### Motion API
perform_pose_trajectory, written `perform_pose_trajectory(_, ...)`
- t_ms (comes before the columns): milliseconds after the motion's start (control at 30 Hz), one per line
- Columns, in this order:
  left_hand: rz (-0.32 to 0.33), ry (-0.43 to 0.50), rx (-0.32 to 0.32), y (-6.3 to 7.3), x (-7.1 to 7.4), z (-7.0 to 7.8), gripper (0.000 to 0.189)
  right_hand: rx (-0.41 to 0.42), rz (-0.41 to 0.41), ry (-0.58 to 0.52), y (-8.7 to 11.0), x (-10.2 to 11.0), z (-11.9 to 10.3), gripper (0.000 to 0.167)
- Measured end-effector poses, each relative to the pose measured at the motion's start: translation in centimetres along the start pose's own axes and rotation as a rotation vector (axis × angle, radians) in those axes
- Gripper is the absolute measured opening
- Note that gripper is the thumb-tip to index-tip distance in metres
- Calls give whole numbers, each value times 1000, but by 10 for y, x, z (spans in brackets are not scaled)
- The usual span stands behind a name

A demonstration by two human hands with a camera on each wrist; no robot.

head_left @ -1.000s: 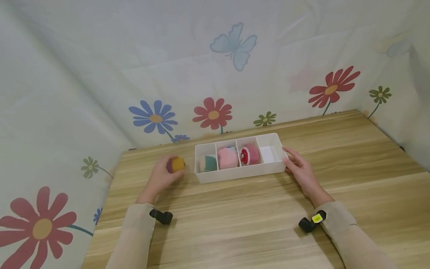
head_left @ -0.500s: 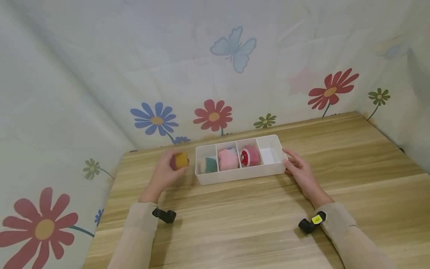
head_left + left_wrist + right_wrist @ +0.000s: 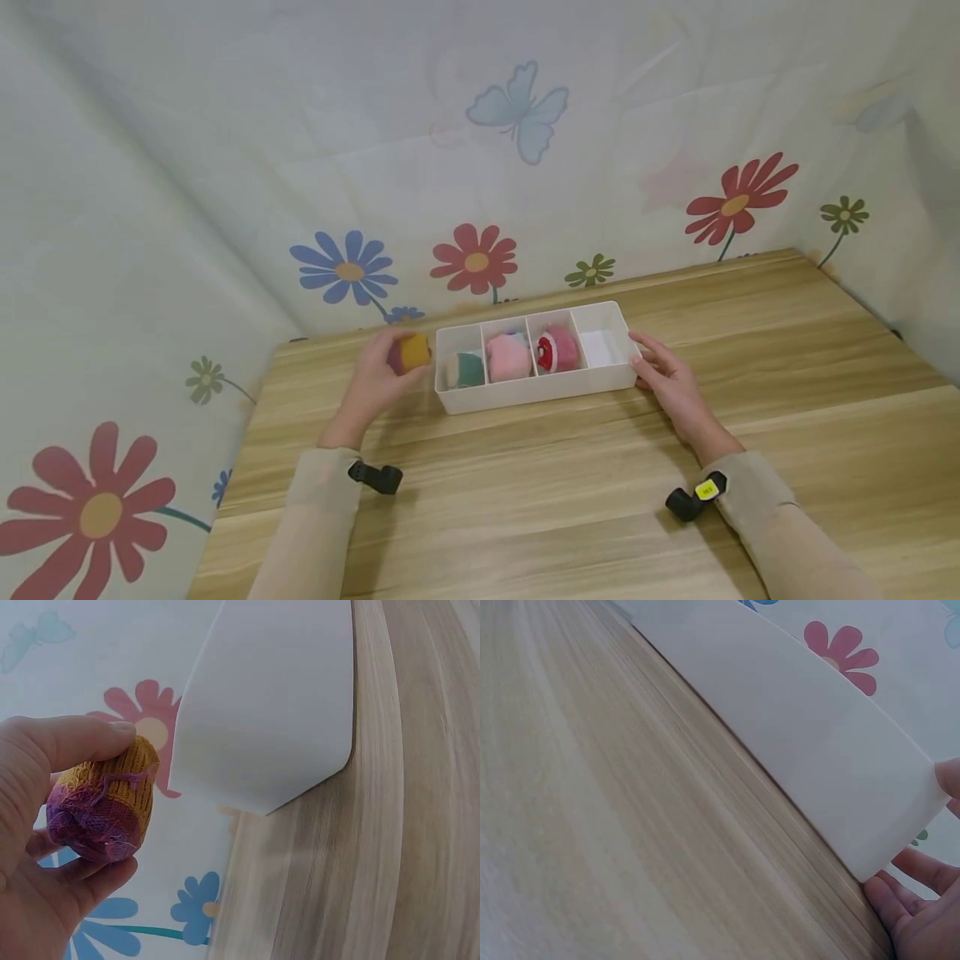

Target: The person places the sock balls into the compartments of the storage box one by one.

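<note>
A rolled-up sock (image 3: 414, 352), mustard ribbed on one side and purple on the other, is held between the thumb and fingers of my left hand (image 3: 372, 377). In the left wrist view the same sock (image 3: 109, 799) is clear of the table, apart from the box end. The white divided box (image 3: 540, 390) stands on the table just right of it. From left to right, its compartments hold a green-and-beige rolled sock (image 3: 469, 368), a pink one (image 3: 510, 357) and a pink-and-red one (image 3: 558, 350). My right hand (image 3: 672, 385) grips the box's right end, thumb at the rim.
The wooden table (image 3: 540, 500) ends at a pale cloth backdrop (image 3: 405, 150) printed with flowers, close behind the box. The rightmost compartment (image 3: 600, 346) shows its white floor. Black cameras (image 3: 386, 479) are strapped to both wrists.
My left hand has moved right and slightly up with the mustard-and-purple sock, closer to the box's left end. The box and my right hand have stayed in place.
</note>
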State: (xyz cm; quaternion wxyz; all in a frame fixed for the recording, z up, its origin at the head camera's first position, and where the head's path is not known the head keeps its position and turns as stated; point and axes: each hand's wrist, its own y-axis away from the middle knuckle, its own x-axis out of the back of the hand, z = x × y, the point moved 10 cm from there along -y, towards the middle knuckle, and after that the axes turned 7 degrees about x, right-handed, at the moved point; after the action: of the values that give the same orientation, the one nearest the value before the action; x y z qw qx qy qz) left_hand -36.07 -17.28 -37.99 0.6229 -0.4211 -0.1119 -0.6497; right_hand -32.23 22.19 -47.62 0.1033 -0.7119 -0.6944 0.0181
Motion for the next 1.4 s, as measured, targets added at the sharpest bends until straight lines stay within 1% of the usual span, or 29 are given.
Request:
perform_pose_trajectory(133,-11,-5,-5,-2,-4,4,52,-5,-1,-7,1,0,1,55)
perform_pose_trajectory(400,-28,13,2,-6,-12,12,54,-2,-6,1,0,0,-1,56)
perform_pose_trajectory(700,-30,2,-33,-12,-21,28,54,-11,-2,8,-1,2,3,56)
perform_pose_trajectory(900,-77,35,-14,-15,-30,35,53,-19,1,6,-2,4,5,54)
perform_pose_trajectory(1067,-110,45,2,-17,-38,39,55,-22,1,6,-2,3,5,54)
perform_pose_trajectory(1400,-115,46,-27,-23,-47,51,53,-39,-3,13,-2,2,5,55)
